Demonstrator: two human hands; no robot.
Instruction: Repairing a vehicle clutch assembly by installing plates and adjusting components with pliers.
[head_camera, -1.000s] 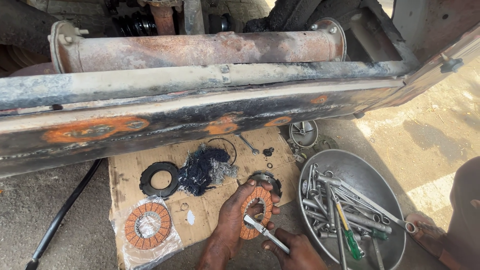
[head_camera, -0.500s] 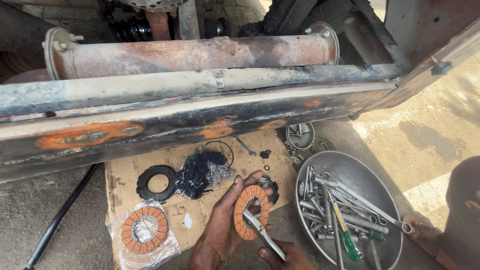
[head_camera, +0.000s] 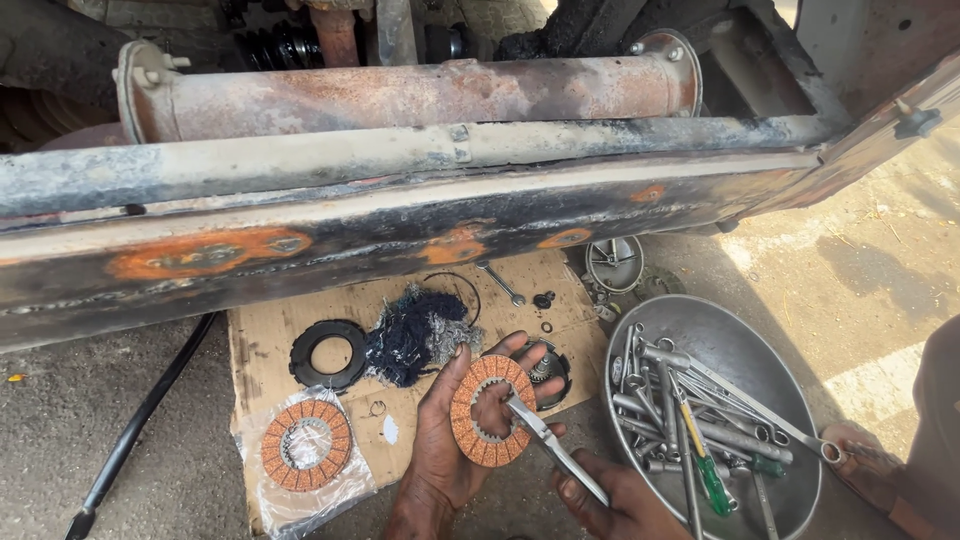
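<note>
Left hand (head_camera: 445, 440): fingers spread behind an orange clutch friction disc (head_camera: 491, 411), holding it up at lower centre of the frame.
Right hand (head_camera: 612, 500): closed round a metal tool (head_camera: 545, 446) whose tip meets the disc's toothed inner edge.
Doing it well: support the disc flat, keep the tip on the teeth, press lightly.
Steel bowl (head_camera: 640, 330), lower right: spanners, sockets, a green-handled screwdriver (head_camera: 705, 462).
Plastic bag (head_camera: 300, 490), lower left: another orange disc (head_camera: 306, 445).
</note>
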